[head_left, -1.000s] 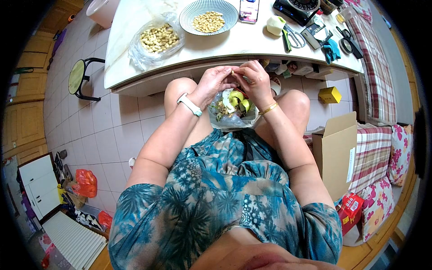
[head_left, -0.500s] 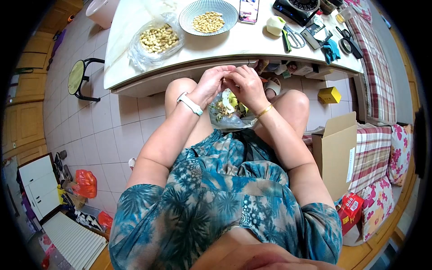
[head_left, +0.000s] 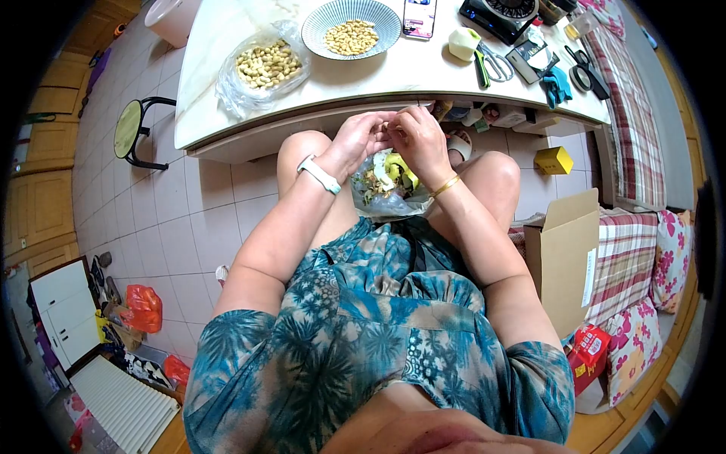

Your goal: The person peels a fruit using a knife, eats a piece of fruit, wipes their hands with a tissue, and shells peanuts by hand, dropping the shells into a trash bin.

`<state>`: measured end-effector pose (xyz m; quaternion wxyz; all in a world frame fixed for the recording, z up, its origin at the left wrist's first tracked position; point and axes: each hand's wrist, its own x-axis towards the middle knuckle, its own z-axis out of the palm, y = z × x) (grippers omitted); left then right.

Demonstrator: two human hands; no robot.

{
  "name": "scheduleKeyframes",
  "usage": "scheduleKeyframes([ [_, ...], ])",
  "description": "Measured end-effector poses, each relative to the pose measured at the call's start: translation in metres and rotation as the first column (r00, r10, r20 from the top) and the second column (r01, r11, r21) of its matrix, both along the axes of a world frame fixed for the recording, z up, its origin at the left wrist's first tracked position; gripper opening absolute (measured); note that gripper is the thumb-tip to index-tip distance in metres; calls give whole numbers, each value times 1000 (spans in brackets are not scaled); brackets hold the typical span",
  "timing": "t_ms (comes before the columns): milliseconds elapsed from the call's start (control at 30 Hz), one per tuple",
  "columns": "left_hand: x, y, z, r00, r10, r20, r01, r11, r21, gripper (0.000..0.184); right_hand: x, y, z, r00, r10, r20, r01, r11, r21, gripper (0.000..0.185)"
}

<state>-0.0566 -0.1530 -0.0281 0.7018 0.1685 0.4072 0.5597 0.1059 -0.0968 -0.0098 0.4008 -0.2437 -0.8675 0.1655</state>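
Observation:
My left hand [head_left: 363, 140], with a white band on its wrist, meets my right hand [head_left: 420, 144] above my knees, just in front of the table edge. The fingers of both hands are pinched together at the tips. Whatever small thing they hold is hidden by the fingers. Below them, between my legs, an open plastic bag [head_left: 386, 203] holds green-yellow peels and brown scraps. On the table, a clear plastic bag [head_left: 227, 85] contains unshelled peanuts [head_left: 268, 64]. Beside it, a striped bowl [head_left: 316, 39] holds smaller pale kernels [head_left: 352, 36].
On the white table [head_left: 333, 89] lie a phone [head_left: 419, 17], a pale peeled fruit [head_left: 463, 44], scissors [head_left: 495, 66] and a blue cloth [head_left: 558, 87]. A stool [head_left: 130, 130] stands at the left. An open cardboard box [head_left: 560, 265] is at my right, by the sofa.
My right hand has turned slightly and its fingers have curled more, still meeting the left. The left hand has barely moved.

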Motion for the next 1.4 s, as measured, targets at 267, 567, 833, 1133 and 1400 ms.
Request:
scheduleKeyframes([
  [267, 4, -3, 12, 985, -90, -146, 92, 996, 4, 30, 2, 3, -3, 975, -114, -190, 17, 894, -448, 15],
  [567, 0, -2, 10, 966, -72, -247, 64, 997, -42, 28, 19, 28, -5, 852, -345, -394, -295, 306, -905, 18],
  [833, 0, -4, 9, 964, -105, -245, 101, 994, -27, 27, 21, 34, -22, 994, -93, -58, -18, 389, -921, 15],
  [1133, -3, -1, 2, 980, -36, -195, 15, 994, -113, 28, 21, 11, -36, 789, 143, 597, 176, 879, -443, 17],
  [1400, -1, -1, 4, 985, -37, -171, 31, 999, -38, 36, 22, 8, -27, 721, 167, 672, 140, 915, -378, 14],
])
